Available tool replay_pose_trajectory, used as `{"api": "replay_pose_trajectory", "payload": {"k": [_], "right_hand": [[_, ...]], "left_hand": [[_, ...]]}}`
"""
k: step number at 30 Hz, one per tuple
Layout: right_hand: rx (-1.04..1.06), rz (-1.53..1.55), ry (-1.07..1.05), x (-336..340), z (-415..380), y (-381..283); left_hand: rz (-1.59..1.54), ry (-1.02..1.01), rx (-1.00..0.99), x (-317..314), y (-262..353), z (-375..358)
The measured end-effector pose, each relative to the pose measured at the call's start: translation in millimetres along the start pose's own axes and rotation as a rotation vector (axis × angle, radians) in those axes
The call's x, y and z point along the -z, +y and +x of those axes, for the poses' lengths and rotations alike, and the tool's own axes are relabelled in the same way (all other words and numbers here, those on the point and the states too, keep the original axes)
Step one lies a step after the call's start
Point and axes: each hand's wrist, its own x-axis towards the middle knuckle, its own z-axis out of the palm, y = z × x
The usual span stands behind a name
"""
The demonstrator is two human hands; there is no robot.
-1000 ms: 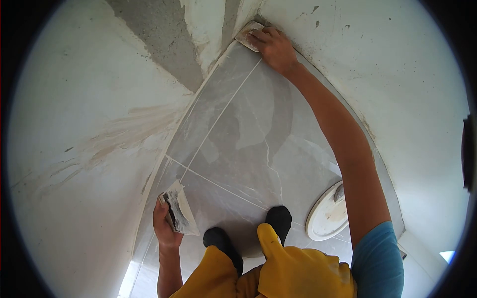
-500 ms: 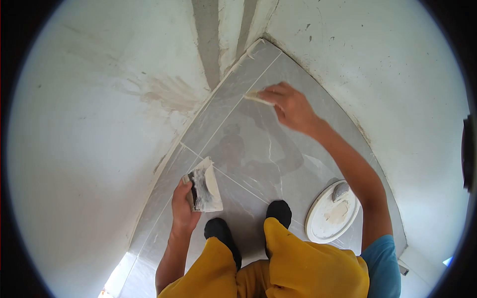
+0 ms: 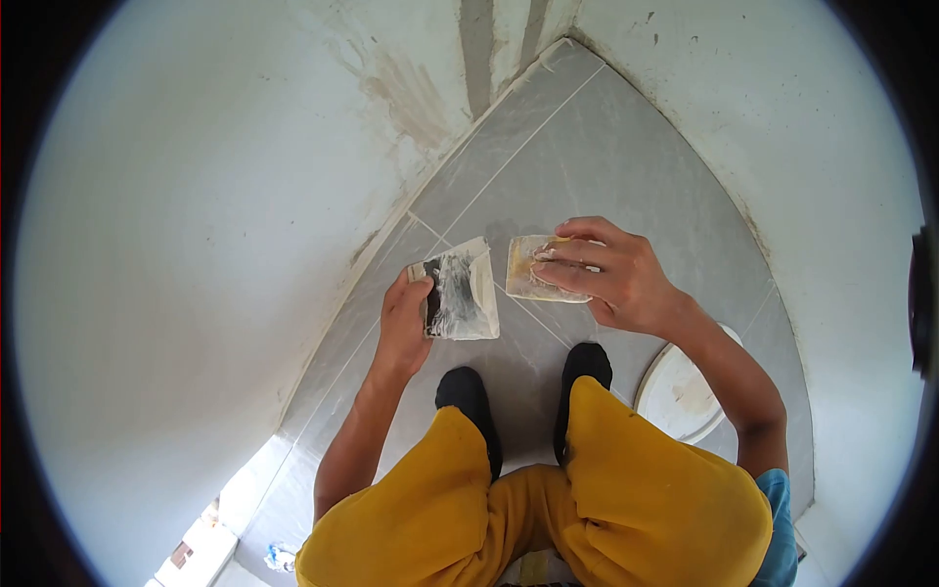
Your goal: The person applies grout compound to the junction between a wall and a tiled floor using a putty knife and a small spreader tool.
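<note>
My left hand [image 3: 399, 328] grips a dark flat board [image 3: 464, 293] at its left edge, thumb on top. White paste is smeared over the board's face and thicker along its right side. Just to the right, my right hand [image 3: 626, 279] holds a pale yellowish square spreader [image 3: 526, 256], its fingers lying across the back. White residue coats the spreader and the fingertips. A small gap separates the two tools, both held above the grey tiled floor [image 3: 577, 157]. Whether paste sits under the spreader is hidden.
White walls [image 3: 225, 235] meet at a corner ahead, with grey vertical strips [image 3: 476, 59] on the left one. A round white lid [image 3: 675, 391] lies at the right, partly behind my right arm. My black-socked feet [image 3: 464, 396] stand on the tiles. Crumpled plastic [image 3: 281, 557] lies lower left.
My right hand has drawn back from the floor joint near the corner, bringing the spreader beside the board. My left hand has raised the board up and right. The view has shifted.
</note>
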Motion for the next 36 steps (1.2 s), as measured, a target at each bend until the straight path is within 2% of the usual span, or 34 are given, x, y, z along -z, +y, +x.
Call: {"api": "replay_pose_trajectory", "payload": {"k": [3, 5, 6, 8, 9, 10, 13, 16, 19, 23, 26, 32, 34, 36], "right_hand": [[0.047, 0.123, -0.026, 0, 22, -11], [0.217, 0.083, -0.16, -8, 30, -17], [0.213, 0.075, -0.156, -8, 31, -15], [0.247, 0.024, -0.293, -3, 29, 0], [0.232, 0.007, -0.292, -1, 27, 15], [0.175, -0.072, -0.211, -4, 24, 37], [0.002, -0.35, 0.014, -22, 31, 110], [-0.087, -0.514, 0.111, -30, 37, 176], [-0.1, -0.523, 0.216, -38, 44, 219], [-0.106, -0.583, 0.211, -61, 63, 264], [-0.111, -0.685, 0.232, -67, 66, 279], [-0.065, -0.7, 0.123, -69, 61, 290], [-0.102, -0.695, -0.087, -48, 63, 286], [-0.1, -0.704, -0.154, -28, 66, 281]], "left_hand": [[0.055, -0.021, -0.04, 5, -2, 1], [0.084, -0.051, -0.075, 12, -8, 5], [0.12, -0.028, -0.109, 15, -9, 6], [0.159, -0.029, -0.139, 16, -8, 7], [0.061, 0.014, -0.123, 14, -3, 5], [-0.035, 0.057, -0.103, 14, 1, 4], [-0.053, 0.095, -0.138, 30, 11, 9], [-0.059, 0.111, -0.127, 31, 15, 11], [-0.038, 0.106, -0.098, 38, 6, 10], [0.012, 0.063, -0.044, 60, -3, 19], [0.043, 0.103, -0.076, 48, -4, 13], [0.003, 0.079, -0.041, 58, -4, 25], [-0.019, 0.105, -0.068, 46, 1, 20], [-0.056, 0.135, -0.089, 42, 4, 20]]}}
